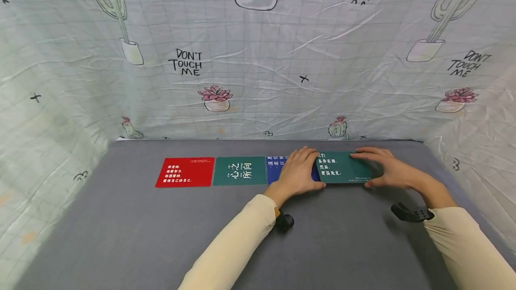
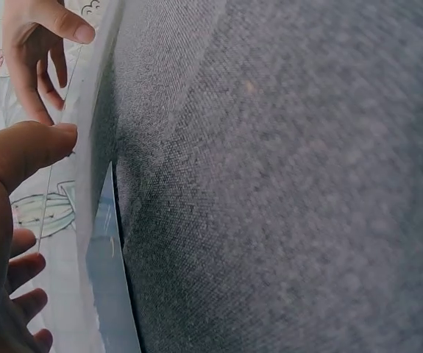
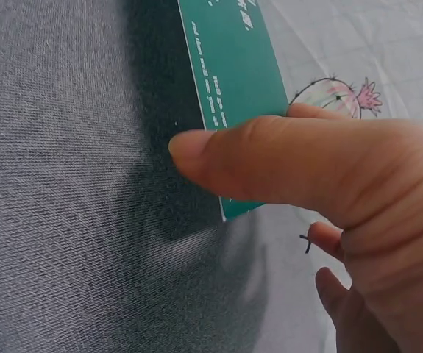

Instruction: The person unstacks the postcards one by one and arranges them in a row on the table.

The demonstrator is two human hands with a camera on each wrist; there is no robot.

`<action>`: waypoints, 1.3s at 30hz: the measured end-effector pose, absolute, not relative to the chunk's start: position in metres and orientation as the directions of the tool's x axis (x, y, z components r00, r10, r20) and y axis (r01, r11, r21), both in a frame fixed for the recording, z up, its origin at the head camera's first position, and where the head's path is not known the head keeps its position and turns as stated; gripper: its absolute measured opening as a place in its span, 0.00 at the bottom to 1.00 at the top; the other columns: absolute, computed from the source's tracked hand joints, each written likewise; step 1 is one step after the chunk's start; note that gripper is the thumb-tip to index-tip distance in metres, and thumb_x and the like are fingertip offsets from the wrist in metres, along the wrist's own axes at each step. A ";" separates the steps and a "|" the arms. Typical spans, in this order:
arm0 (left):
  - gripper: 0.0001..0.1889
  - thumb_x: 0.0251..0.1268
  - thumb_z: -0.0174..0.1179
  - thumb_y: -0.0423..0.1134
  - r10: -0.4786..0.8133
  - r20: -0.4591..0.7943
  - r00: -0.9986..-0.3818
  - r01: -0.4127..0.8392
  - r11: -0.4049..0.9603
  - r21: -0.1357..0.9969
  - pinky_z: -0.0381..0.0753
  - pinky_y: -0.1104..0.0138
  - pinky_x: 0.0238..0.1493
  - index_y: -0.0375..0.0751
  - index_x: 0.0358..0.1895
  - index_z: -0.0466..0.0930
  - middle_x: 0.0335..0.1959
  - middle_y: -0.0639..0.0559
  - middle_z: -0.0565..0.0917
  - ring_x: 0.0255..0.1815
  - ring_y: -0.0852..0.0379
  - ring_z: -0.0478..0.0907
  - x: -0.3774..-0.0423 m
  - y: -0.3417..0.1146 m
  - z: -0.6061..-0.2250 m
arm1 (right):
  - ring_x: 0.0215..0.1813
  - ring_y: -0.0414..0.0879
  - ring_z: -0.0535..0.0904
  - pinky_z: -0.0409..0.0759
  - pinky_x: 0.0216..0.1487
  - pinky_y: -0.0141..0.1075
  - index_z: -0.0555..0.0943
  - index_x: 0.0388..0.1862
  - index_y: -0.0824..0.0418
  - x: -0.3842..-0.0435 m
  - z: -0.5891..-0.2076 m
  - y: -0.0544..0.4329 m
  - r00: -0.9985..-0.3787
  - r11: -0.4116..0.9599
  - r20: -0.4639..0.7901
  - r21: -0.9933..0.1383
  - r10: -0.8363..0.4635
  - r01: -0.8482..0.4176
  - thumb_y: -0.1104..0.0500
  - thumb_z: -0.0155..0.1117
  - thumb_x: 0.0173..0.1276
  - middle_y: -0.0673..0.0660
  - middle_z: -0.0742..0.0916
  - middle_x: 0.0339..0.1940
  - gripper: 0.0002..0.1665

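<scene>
A dark green card with white writing forms the right end of a row of cards. My right hand holds its right end, thumb at the near edge and fingers at the far edge; a shadow lies beneath it in the right wrist view. At its left end, my left hand grips it with thumb and fingertips at the two long edges. That hand also covers much of the blue card beside it. Further left lie another green card with large white characters and a red card.
The cards line the far part of a grey cloth-covered table. Behind and at both sides hangs a pale curtain printed with cacti and words. A dark band circles my right wrist, and a small black device is on my left.
</scene>
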State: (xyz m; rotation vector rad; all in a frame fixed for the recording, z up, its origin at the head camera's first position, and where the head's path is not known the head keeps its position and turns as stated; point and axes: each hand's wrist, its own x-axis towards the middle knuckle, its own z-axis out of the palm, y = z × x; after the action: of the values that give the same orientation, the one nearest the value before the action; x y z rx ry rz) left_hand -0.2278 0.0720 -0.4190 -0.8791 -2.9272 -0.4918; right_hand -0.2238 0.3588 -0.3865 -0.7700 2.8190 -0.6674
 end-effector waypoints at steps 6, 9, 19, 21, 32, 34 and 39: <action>0.43 0.53 0.63 0.64 0.535 0.118 -0.837 0.547 0.801 0.245 0.45 0.59 0.73 0.49 0.71 0.63 0.72 0.55 0.62 0.75 0.54 0.49 -0.232 0.077 -0.420 | 0.67 0.72 0.49 0.53 0.53 0.73 0.70 0.68 0.57 -0.231 -0.391 0.361 -0.867 0.789 -0.065 -0.452 -0.494 -0.416 0.54 0.80 0.47 0.64 0.64 0.70 0.48; 0.43 0.53 0.62 0.65 0.531 0.088 -0.843 0.535 0.811 0.237 0.45 0.59 0.73 0.50 0.71 0.62 0.72 0.56 0.62 0.75 0.55 0.49 -0.234 0.079 -0.421 | 0.67 0.72 0.50 0.53 0.53 0.73 0.70 0.68 0.57 -0.232 -0.393 0.361 -0.867 0.791 -0.078 -0.455 -0.493 -0.409 0.53 0.80 0.46 0.64 0.64 0.70 0.49; 0.43 0.54 0.61 0.65 0.545 0.039 -0.838 0.540 0.814 0.215 0.44 0.58 0.73 0.51 0.72 0.61 0.72 0.56 0.61 0.75 0.55 0.48 -0.243 0.084 -0.429 | 0.67 0.72 0.49 0.53 0.53 0.73 0.70 0.68 0.57 -0.238 -0.397 0.364 -0.870 0.806 -0.117 -0.452 -0.479 -0.383 0.55 0.79 0.47 0.65 0.63 0.71 0.47; 0.43 0.55 0.61 0.66 0.547 0.029 -0.837 0.540 0.815 0.209 0.44 0.58 0.73 0.52 0.72 0.60 0.72 0.57 0.61 0.75 0.55 0.48 -0.243 0.085 -0.430 | 0.67 0.72 0.49 0.53 0.53 0.74 0.71 0.68 0.57 -0.238 -0.397 0.364 -0.868 0.804 -0.121 -0.456 -0.481 -0.382 0.55 0.79 0.47 0.65 0.64 0.71 0.47; 0.44 0.53 0.60 0.68 0.540 0.011 -0.841 0.532 0.825 0.192 0.43 0.56 0.73 0.54 0.72 0.60 0.72 0.58 0.61 0.75 0.55 0.48 -0.246 0.085 -0.433 | 0.67 0.75 0.47 0.51 0.52 0.76 0.72 0.67 0.57 -0.243 -0.396 0.363 -0.854 0.807 -0.204 -0.486 -0.479 -0.337 0.55 0.77 0.48 0.66 0.62 0.72 0.45; 0.44 0.53 0.60 0.68 0.540 0.007 -0.842 0.530 0.824 0.198 0.43 0.56 0.73 0.54 0.72 0.60 0.72 0.58 0.61 0.75 0.55 0.48 -0.247 0.085 -0.434 | 0.67 0.75 0.46 0.51 0.52 0.76 0.71 0.68 0.57 -0.243 -0.395 0.363 -0.852 0.806 -0.214 -0.492 -0.478 -0.329 0.55 0.77 0.48 0.66 0.61 0.72 0.46; 0.45 0.52 0.61 0.68 0.540 0.005 -0.842 0.527 0.820 0.226 0.42 0.56 0.73 0.54 0.72 0.60 0.72 0.57 0.61 0.75 0.55 0.49 -0.249 0.085 -0.435 | 0.67 0.74 0.46 0.52 0.52 0.76 0.71 0.68 0.58 -0.244 -0.395 0.363 -0.849 0.800 -0.218 -0.504 -0.482 -0.325 0.56 0.77 0.47 0.66 0.61 0.72 0.46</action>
State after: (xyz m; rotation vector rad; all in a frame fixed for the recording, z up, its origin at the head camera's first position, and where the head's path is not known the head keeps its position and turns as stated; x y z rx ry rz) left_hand -0.2490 0.0850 -0.4349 -0.8952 -3.0530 -0.3510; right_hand -0.2437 0.3626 -0.3953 -0.6147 2.6517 -0.6556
